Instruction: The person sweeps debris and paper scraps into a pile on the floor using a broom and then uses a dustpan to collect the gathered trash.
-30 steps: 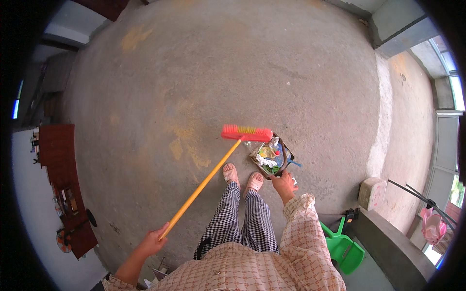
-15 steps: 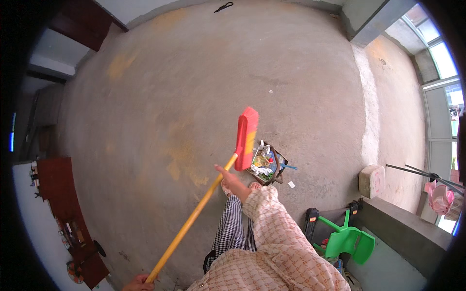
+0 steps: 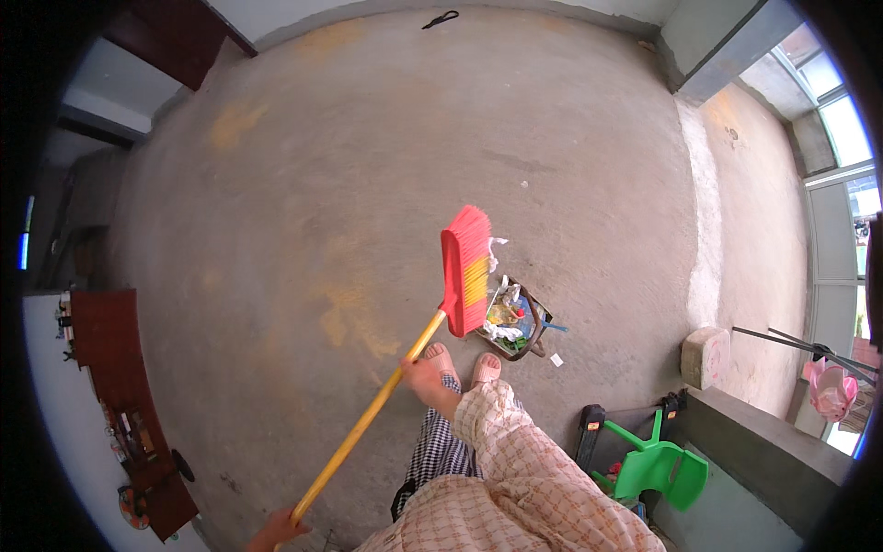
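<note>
Turned lengthwise since a second ago, the broom (image 3: pixel 457 285) now has the right hand (image 3: pixel 429 379) on it as well, come over from beside the litter container (image 3: pixel 538 339).
Its red head, bristles facing right, stands just left of that container in view; whether it touches the floor (image 3: pixel 368 184) I cannot tell. The right hand is clamped on the yellow handle (image 3: pixel 356 435) below the head, the left hand (image 3: pixel 276 531) around its lower end near the bottom edge. White scrap (image 3: pixel 498 253) shows beside the bristles, and pink sandals (image 3: pixel 486 369) are near the container. A green chair (image 3: pixel 655 469) is farther right.
</note>
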`<move>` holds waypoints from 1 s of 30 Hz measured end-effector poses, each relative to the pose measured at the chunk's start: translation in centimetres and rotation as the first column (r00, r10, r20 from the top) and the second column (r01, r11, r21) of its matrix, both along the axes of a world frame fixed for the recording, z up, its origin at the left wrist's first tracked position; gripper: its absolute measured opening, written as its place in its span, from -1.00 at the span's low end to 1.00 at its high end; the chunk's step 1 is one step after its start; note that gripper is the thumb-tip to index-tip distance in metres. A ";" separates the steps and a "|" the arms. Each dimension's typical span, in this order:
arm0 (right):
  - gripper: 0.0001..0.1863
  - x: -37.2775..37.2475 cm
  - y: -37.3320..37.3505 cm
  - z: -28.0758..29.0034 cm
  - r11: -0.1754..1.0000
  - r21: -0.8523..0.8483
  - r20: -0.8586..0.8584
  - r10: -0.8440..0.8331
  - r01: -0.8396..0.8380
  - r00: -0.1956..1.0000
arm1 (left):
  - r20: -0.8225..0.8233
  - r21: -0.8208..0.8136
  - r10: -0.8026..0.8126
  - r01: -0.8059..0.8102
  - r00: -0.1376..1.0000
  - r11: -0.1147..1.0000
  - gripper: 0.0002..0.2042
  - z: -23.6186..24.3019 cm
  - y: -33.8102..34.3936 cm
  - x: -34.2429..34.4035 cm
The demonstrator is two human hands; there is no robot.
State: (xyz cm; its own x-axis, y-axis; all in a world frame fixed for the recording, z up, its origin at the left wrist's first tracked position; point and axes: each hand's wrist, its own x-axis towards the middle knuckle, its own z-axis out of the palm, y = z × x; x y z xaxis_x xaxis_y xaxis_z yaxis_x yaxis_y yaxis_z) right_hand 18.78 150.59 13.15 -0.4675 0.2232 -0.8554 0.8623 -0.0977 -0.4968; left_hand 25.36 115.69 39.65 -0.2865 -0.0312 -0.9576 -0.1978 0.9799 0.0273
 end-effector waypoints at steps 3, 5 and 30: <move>-0.60 0.0 -2.3 3.6 0.998 0.009 0.019 0.061 -0.061 0.998 | -0.269 0.166 0.073 -0.029 0.960 0.986 -0.67 -4.4 7.6 -3.3; -0.60 0.5 -3.9 4.8 0.997 -0.082 -0.072 -0.010 0.004 0.997 | -0.408 0.142 0.008 0.055 0.913 0.988 -0.72 -6.9 9.0 -4.2; -0.70 0.1 18.8 0.1 0.995 0.011 -0.374 0.091 -0.094 0.923 | -0.579 0.005 -0.414 0.511 0.702 0.860 -0.76 -4.5 -4.5 -3.2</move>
State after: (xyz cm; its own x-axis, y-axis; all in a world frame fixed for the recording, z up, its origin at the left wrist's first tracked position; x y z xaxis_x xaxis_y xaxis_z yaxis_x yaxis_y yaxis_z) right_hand 18.88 169.37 13.21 -0.7720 0.1580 -0.6157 0.6194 -0.0310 -0.7845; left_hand 22.13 111.21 35.18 -0.6920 0.3787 -0.6146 0.3751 0.9160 0.1421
